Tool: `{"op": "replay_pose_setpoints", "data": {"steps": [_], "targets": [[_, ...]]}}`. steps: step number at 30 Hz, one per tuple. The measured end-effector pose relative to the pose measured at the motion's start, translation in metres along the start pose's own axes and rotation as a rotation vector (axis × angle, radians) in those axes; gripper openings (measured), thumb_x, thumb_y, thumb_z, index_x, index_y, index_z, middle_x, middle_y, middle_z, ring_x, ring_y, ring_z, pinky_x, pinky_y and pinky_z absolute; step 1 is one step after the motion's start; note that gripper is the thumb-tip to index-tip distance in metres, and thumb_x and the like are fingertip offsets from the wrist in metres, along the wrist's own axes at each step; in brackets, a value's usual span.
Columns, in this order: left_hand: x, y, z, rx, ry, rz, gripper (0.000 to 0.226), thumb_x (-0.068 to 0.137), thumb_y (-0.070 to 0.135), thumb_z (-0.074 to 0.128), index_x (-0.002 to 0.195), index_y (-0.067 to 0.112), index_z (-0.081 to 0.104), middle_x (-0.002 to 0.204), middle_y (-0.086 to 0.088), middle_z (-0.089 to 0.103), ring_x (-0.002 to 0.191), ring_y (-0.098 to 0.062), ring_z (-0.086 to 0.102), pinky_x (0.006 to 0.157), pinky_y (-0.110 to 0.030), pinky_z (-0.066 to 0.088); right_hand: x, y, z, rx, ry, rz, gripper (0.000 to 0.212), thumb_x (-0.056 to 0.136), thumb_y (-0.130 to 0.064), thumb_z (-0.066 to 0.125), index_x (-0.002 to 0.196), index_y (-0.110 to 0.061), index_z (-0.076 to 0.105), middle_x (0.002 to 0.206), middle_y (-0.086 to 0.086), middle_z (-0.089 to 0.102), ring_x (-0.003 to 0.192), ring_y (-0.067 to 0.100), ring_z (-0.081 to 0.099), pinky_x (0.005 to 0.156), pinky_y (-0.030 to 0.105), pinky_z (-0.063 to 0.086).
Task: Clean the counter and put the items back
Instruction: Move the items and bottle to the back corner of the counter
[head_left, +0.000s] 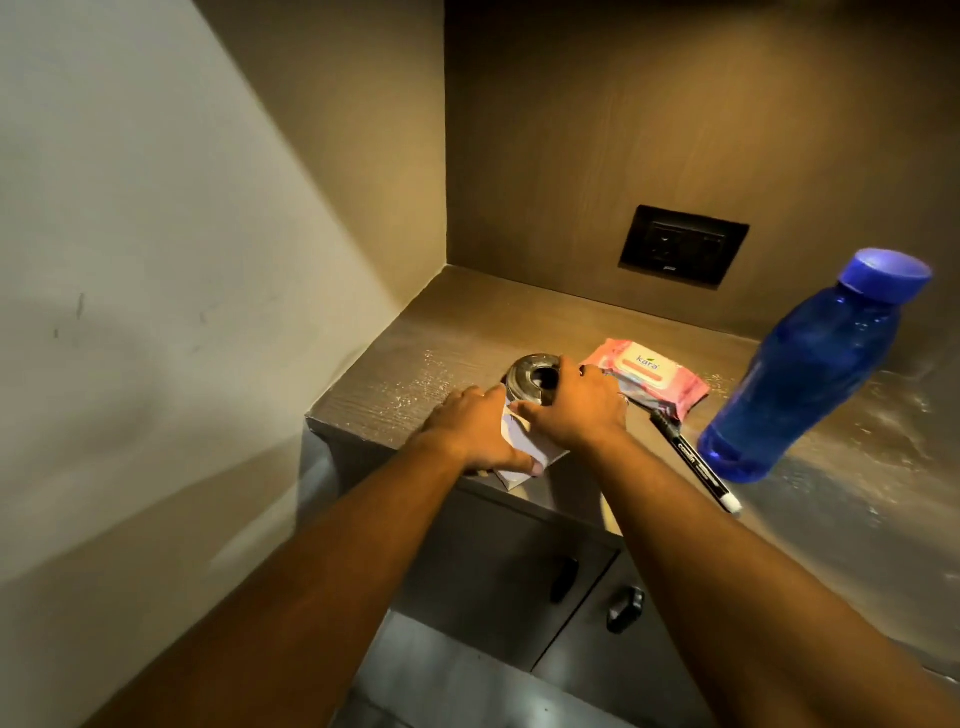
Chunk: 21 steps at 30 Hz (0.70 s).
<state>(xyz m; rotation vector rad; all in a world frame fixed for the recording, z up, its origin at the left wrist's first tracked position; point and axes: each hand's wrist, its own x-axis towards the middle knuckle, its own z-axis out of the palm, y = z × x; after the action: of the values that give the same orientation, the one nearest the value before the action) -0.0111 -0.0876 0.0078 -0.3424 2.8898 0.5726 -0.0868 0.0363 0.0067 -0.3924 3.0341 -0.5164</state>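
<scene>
1. Counter (519, 322): a brown wood-grain top in a corner alcove, its surface glistening in patches.
2. Left hand (475, 434): palm down at the counter's front edge, fingers pressing flat on a white cloth or box (524, 452); which of the two cannot be told.
3. Right hand (579, 405): fingers curled over the near side of a round metal container (532, 376), which stands just beyond the white item; whether they clamp it cannot be told.
4. Pink wipes pack (649, 376): lies flat just right of the right hand.
5. Black marker (696, 462): lies near the front edge, between the wipes pack and the blue bottle (810, 369).
6. Wall socket (683, 244): set in the back panel.
</scene>
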Motion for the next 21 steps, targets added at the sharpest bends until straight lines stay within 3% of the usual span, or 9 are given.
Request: {"op": "replay_pose_setpoints", "data": {"steps": [9, 15, 17, 18, 19, 21], "targets": [[0.011, 0.014, 0.008, 0.213, 0.066, -0.033, 0.117, 0.05, 0.08, 0.062, 0.141, 0.013, 0.03, 0.139, -0.015, 0.042, 0.123, -0.034, 0.039, 0.1, -0.046, 0.034, 0.004, 0.008, 0.003, 0.007, 0.01, 0.045, 0.083, 0.064, -0.069, 0.065, 0.131, -0.027, 0.043, 0.127, 0.011, 0.048, 0.113, 0.03, 0.041, 0.09, 0.042, 0.041], [0.013, 0.019, 0.015, 0.156, 0.123, -0.133, 0.128, 0.045, 0.09, 0.056, 0.142, 0.01, 0.031, 0.139, -0.016, 0.041, 0.124, -0.034, 0.04, 0.099, -0.046, 0.035, -0.012, 0.04, 0.0, 0.133, 0.024, 0.079, 0.099, 0.067, -0.076, 0.065, 0.145, -0.026, 0.032, 0.145, 0.006, 0.041, 0.131, 0.03, 0.036, 0.104, 0.046, 0.038], [0.019, 0.008, 0.011, 0.061, 0.114, -0.149, 0.111, 0.049, 0.086, 0.059, 0.134, 0.016, 0.044, 0.132, -0.012, 0.047, 0.119, -0.032, 0.043, 0.093, -0.047, 0.039, -0.023, 0.043, 0.009, 0.241, 0.145, 0.232, 0.079, 0.073, -0.072, 0.063, 0.132, -0.021, 0.048, 0.134, 0.008, 0.053, 0.121, 0.028, 0.047, 0.092, 0.038, 0.044], [0.023, 0.002, 0.008, 0.003, 0.115, -0.16, 0.094, 0.056, 0.08, 0.062, 0.126, 0.018, 0.051, 0.126, -0.009, 0.052, 0.114, -0.031, 0.048, 0.09, -0.046, 0.041, -0.029, 0.041, 0.014, 0.298, 0.192, 0.293, 0.061, 0.079, -0.069, 0.059, 0.115, -0.02, 0.058, 0.121, 0.008, 0.06, 0.108, 0.024, 0.055, 0.079, 0.031, 0.043], [0.027, -0.002, 0.004, -0.065, 0.117, -0.169, 0.074, 0.064, 0.072, 0.065, 0.116, 0.019, 0.057, 0.118, -0.007, 0.058, 0.107, -0.029, 0.054, 0.087, -0.042, 0.045, -0.032, 0.037, 0.018, 0.357, 0.208, 0.325, 0.046, 0.083, -0.066, 0.055, 0.094, -0.022, 0.06, 0.104, 0.005, 0.065, 0.09, 0.018, 0.059, 0.066, 0.026, 0.04], [0.036, -0.007, -0.005, -0.231, 0.061, -0.198, 0.039, 0.078, 0.053, 0.064, 0.096, 0.019, 0.063, 0.099, -0.005, 0.068, 0.089, -0.027, 0.063, 0.083, -0.041, 0.053, -0.028, 0.025, 0.022, 0.488, 0.188, 0.384, 0.041, 0.09, -0.061, 0.048, 0.071, -0.025, 0.053, 0.081, -0.001, 0.064, 0.067, 0.009, 0.054, 0.052, 0.025, 0.032]]}}
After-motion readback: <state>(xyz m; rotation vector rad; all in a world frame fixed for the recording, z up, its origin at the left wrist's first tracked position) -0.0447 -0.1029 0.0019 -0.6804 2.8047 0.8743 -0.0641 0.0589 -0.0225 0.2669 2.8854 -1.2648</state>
